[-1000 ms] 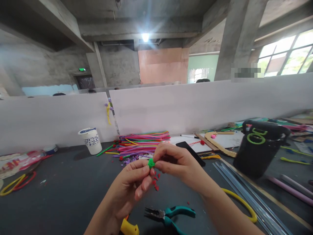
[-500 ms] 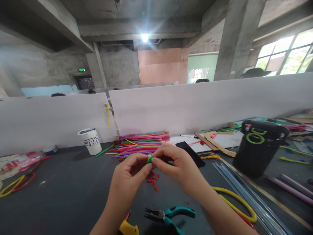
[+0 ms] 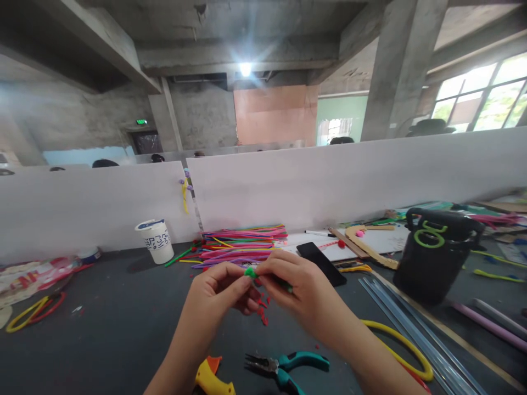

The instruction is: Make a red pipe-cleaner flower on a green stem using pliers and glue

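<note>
Both hands meet above the dark table, pinching a small, curled green pipe cleaner (image 3: 250, 272). My left hand (image 3: 218, 293) holds its left side between thumb and forefinger. On the other side, my right hand (image 3: 294, 280) grips it with closed fingertips, and a bit of green shows under the palm. Small red clippings (image 3: 262, 315) lie on the table below the hands. Just behind them rests a bundle of coloured pipe cleaners (image 3: 242, 244). Teal-handled pliers (image 3: 288, 366) lie nearer me, beside a yellow-and-orange tool (image 3: 214, 378) partly cut off by the frame.
A white lidded cup (image 3: 156, 241) stands at the back left, before a white partition (image 3: 308, 189). A black phone (image 3: 321, 263) lies behind my right hand. Further right are a black bag-like container (image 3: 436, 263), clear rods (image 3: 411, 318) and a yellow-handled tool (image 3: 405, 345).
The fingers have shifted around the green pipe cleaner, and more of its curled end shows between them. My left hand's lower fingers have spread a little. The view has tilted slightly.
</note>
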### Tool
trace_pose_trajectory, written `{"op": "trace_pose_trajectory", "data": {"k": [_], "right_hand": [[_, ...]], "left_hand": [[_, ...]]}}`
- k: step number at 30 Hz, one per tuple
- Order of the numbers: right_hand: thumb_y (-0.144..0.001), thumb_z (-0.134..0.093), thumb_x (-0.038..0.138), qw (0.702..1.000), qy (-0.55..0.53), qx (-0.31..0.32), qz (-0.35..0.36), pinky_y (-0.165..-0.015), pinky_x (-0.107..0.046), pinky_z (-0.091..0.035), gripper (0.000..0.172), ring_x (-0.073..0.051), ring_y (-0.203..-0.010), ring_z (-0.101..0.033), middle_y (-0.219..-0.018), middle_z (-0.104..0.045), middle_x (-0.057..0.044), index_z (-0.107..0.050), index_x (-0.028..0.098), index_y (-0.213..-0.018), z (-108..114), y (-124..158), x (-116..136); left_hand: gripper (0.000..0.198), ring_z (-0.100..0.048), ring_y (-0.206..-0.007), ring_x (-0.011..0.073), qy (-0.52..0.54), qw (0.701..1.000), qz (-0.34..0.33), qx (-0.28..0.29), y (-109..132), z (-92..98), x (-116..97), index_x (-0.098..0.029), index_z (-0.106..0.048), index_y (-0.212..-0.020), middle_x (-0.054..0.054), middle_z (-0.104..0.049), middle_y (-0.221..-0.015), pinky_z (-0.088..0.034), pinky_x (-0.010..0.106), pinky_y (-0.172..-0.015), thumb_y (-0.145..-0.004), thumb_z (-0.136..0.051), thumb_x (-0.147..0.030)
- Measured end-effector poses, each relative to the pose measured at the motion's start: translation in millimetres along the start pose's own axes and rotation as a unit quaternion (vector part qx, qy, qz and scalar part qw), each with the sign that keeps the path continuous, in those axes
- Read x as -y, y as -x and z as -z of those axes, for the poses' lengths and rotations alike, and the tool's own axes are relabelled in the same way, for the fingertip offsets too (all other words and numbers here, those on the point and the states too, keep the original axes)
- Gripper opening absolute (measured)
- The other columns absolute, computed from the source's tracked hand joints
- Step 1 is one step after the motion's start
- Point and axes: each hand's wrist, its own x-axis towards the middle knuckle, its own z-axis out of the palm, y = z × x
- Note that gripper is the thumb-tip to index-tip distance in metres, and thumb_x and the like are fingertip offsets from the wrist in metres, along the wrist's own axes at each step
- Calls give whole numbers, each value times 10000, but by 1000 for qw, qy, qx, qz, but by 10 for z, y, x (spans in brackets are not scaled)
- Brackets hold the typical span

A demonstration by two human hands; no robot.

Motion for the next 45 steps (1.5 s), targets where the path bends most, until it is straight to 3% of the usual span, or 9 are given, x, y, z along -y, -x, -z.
{"op": "trace_pose_trajectory", "data": {"k": [6,11,17,27,32,36,39,41,45], "right_hand": [[-864,-502,178,984,-116,66,-118,-580,-237,-430,154,-115,-632,-553,-756,-636,2,-626,201,-952,129,29,-31],[-835,-591,289,944,-302,69,-109,-680,-279,-511,169,-140,-755,-630,-886,-684,-41,-631,191,-967,-5,70,-149],[-826,-592,294,963,-252,-25,-92,-626,-268,-466,127,-143,-683,-571,-717,-628,-19,-662,192,-799,-414,182,-119],[-821,-561,291,966,-252,49,-38,-699,-295,-443,182,-168,-730,-564,-779,-641,-47,-723,209,-818,-629,48,-79],[-734,-583,179,931,-333,100,-111,-619,-245,-421,93,-122,-634,-524,-655,-584,9,-675,192,-727,-627,-56,-152],[-776,-515,258,859,-438,180,-194,-523,-228,-441,132,-107,-524,-562,-624,-624,-4,-606,163,-772,-484,-44,-176],[-818,-473,372,809,-491,215,-242,-545,-246,-473,267,-136,-606,-630,-719,-669,-59,-607,142,-798,-378,-31,-170],[-779,-558,332,796,-490,225,-276,-551,-220,-451,191,-112,-601,-623,-739,-678,-43,-600,148,-813,-349,-26,-203],[-683,-629,143,805,-428,274,-305,-557,-201,-418,222,-77,-531,-576,-658,-667,40,-557,186,-889,-392,-24,-362]], "left_hand": [[77,-658,-514,155,-121,987,-84,-69,85,-5,7,-170,-642,-707,11,-706,-599,-518,244,-521,-750,-655,-232],[94,-629,-509,155,-161,966,-139,-145,177,-36,99,-193,-623,-673,-5,-679,-582,-509,246,-527,-757,-629,-233],[122,-543,-421,128,-152,982,-68,-88,254,-2,231,-189,-593,-628,-38,-581,-485,-425,216,-434,-739,-617,-233],[161,-462,-416,103,-174,980,-27,-97,226,310,432,-204,-531,-555,-70,-505,-444,-354,191,-431,-670,-645,-200],[214,-379,-341,80,-145,987,61,-19,170,378,487,-174,-557,-555,-55,-473,-406,-296,195,-374,-684,-662,-309],[209,-383,-380,83,-141,985,94,7,151,396,514,-149,-655,-618,-23,-525,-468,-281,199,-383,-665,-669,-352],[177,-400,-434,96,-158,984,77,-29,143,431,510,-161,-642,-595,-37,-496,-471,-309,206,-427,-667,-674,-319],[125,-451,-521,117,-208,974,28,-80,144,472,497,-174,-636,-604,-32,-530,-524,-353,214,-509,-689,-661,-261],[117,-496,-591,149,-384,897,-96,-195,153,556,476,-196,-637,-662,-21,-588,-602,-380,242,-587,-747,-593,-264]]}}
